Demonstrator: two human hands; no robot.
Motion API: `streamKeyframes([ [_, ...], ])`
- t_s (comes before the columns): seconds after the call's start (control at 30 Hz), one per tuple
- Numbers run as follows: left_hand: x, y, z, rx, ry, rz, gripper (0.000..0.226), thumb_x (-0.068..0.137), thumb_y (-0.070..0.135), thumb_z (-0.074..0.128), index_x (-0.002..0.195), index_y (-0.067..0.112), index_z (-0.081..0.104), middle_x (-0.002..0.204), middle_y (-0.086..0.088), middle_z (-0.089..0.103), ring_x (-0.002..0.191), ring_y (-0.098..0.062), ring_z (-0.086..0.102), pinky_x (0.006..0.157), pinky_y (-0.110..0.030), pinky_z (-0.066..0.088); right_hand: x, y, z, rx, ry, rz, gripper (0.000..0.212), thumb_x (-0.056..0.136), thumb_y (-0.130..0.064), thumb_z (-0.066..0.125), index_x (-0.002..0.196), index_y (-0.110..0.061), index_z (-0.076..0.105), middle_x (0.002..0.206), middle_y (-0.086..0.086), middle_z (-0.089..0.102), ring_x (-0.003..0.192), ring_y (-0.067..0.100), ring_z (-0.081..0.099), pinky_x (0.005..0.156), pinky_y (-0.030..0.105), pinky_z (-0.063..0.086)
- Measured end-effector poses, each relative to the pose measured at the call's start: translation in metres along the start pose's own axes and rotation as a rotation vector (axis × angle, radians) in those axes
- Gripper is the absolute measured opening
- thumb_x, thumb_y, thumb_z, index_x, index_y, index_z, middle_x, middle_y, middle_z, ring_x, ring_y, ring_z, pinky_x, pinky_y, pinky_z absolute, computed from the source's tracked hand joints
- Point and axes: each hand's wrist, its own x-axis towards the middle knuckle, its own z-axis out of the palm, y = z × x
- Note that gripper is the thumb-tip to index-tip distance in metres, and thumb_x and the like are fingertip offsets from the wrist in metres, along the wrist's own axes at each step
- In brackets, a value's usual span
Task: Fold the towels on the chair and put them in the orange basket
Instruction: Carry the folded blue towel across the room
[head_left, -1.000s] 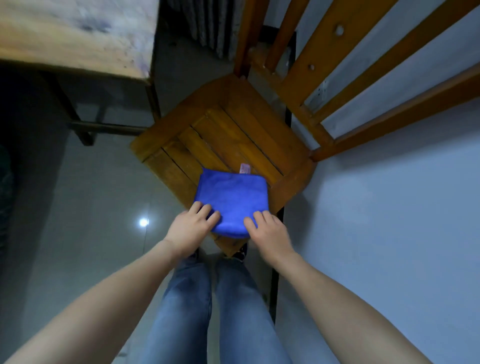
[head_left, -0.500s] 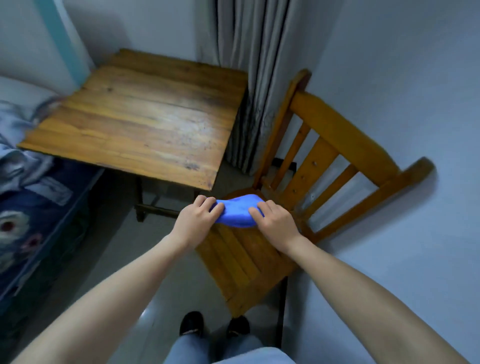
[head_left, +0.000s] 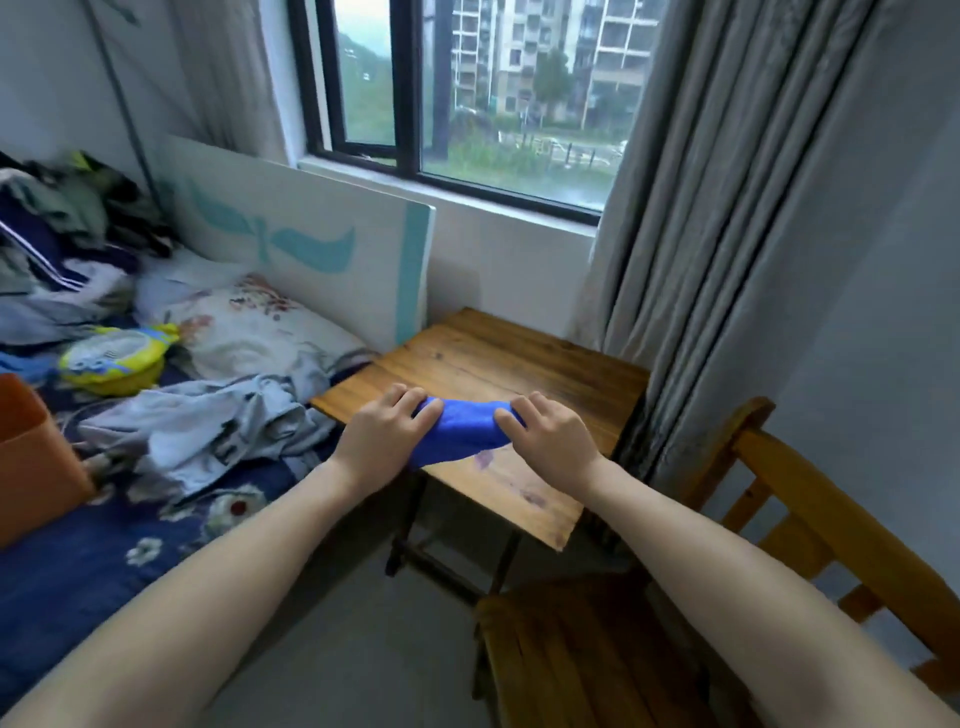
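Hands meet at the middle of the view, both clamped on a folded blue cloth towel (head_left: 460, 428) that hangs in the air in front of the brown wooden square surface (head_left: 498, 374). The left hand (head_left: 387, 436) grips the towel's left end, its fingers curled over the top edge, so the cloth runs off to the right of that hand. The right hand (head_left: 550, 441) grips the towel's right end in the same way, fingers bent over the top, with the cloth stretching away to its left. Between the two hands the towel sags a little, and its lower fold droops below the left hand's knuckles, over the near part of the surface. Whether the towel touches the surface cannot be told from this angle.

Right of the surface and nearer the camera stands the orange-brown slatted wooden chair (head_left: 587, 649), its seat bare in the part that shows. Well to the left of the surface, at the view's edge, an orange plastic basket (head_left: 31, 457) sits on the bed with the dark blue flowered sheet (head_left: 83, 566), well apart from the towel. Behind the surface hang grey pleated curtains (head_left: 727, 208) beside a dark-framed window (head_left: 441, 93).
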Motion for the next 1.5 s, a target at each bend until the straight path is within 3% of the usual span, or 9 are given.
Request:
streamKeyframes([
  [0.17,-0.044,-0.095,-0.054,0.17,0.067,-0.073,0.032,0.071,0.012,0.041,0.102,0.012,0.048,0.09,-0.011,0.065,0.084,-0.024,0.048,0.048,-0.03,0.053,0.113,-0.055,0.004,-0.006,0.202,-0.142,0.027,0.069,-0.002,0.041,0.094,-0.011,0.045,0.07,0.004,0.058,0.057,0.021,0.054,0.047,0.026,0.042],
  [0.37,-0.11,-0.179,-0.108,0.325,0.023,-0.171,0.033,0.071,0.01,0.041,0.103,0.013,0.047,0.087,-0.01,0.065,0.084,-0.024,0.047,0.05,-0.03,0.053,0.211,-0.138,0.022,0.091,0.321,-0.21,0.026,0.069,-0.008,0.044,0.095,-0.013,0.045,0.069,0.004,0.058,0.057,0.022,0.054,0.046,0.027,0.041],
  [0.5,-0.169,-0.206,-0.138,0.404,-0.051,-0.258,0.028,0.072,0.008,0.04,0.1,0.012,0.047,0.082,-0.011,0.066,0.071,-0.028,0.063,0.045,-0.028,0.051,0.254,-0.2,0.04,0.188,0.34,-0.32,0.033,0.067,-0.008,0.047,0.1,-0.013,0.045,0.072,0.004,0.059,0.059,0.023,0.056,0.046,0.027,0.045],
  [0.73,-0.246,-0.243,-0.172,0.489,-0.138,-0.432,0.036,0.066,0.003,0.047,0.101,0.011,0.045,0.079,-0.011,0.065,0.066,-0.028,0.061,0.039,-0.027,0.049,0.318,-0.287,0.057,0.333,0.365,-0.469,0.034,0.067,-0.005,0.042,0.101,-0.011,0.044,0.072,0.005,0.06,0.057,0.022,0.056,0.043,0.025,0.041],
  [0.87,-0.278,-0.265,-0.168,0.532,-0.185,-0.505,0.032,0.071,0.002,0.037,0.101,0.01,0.047,0.082,-0.011,0.065,0.075,-0.025,0.051,0.039,-0.03,0.049,0.345,-0.317,0.077,0.426,0.375,-0.548,0.055,0.051,-0.002,0.069,0.099,-0.011,0.044,0.071,0.006,0.06,0.057,0.023,0.056,0.043,0.026,0.041],
  [1.0,-0.301,-0.295,-0.157,0.562,-0.245,-0.543,0.031,0.073,0.002,0.039,0.102,0.01,0.047,0.083,-0.01,0.066,0.07,-0.026,0.06,0.045,-0.031,0.052,0.375,-0.342,0.109,0.47,0.353,-0.602,0.063,0.046,-0.007,0.08,0.097,-0.011,0.043,0.069,0.005,0.059,0.056,0.022,0.054,0.043,0.027,0.039],
  [1.13,-0.318,-0.342,-0.127,0.569,-0.3,-0.607,0.034,0.071,0.002,0.038,0.102,0.01,0.047,0.083,-0.009,0.065,0.069,-0.025,0.061,0.045,-0.03,0.052,0.411,-0.364,0.172,0.548,0.337,-0.676,0.063,0.048,-0.008,0.078,0.101,-0.011,0.044,0.071,0.005,0.057,0.057,0.024,0.054,0.045,0.027,0.041],
  [1.3,-0.334,-0.382,-0.091,0.565,-0.317,-0.678,0.032,0.069,0.001,0.044,0.098,0.013,0.047,0.08,-0.006,0.067,0.068,-0.022,0.061,0.041,-0.025,0.049,0.444,-0.391,0.236,0.62,0.405,-0.679,0.032,0.066,-0.01,0.051,0.097,-0.013,0.044,0.07,0.003,0.058,0.058,0.022,0.054,0.053,0.028,0.034],
  [1.5,-0.369,-0.402,-0.054,0.466,-0.453,-0.852,0.073,0.035,-0.009,0.078,0.098,0.012,0.047,0.078,-0.004,0.063,0.066,-0.02,0.06,0.036,-0.025,0.046,0.46,-0.432,0.3,0.779,0.276,-0.764,0.028,0.072,-0.004,0.05,0.099,-0.011,0.046,0.071,0.006,0.054,0.06,0.027,0.055,0.05,0.032,0.049],
])
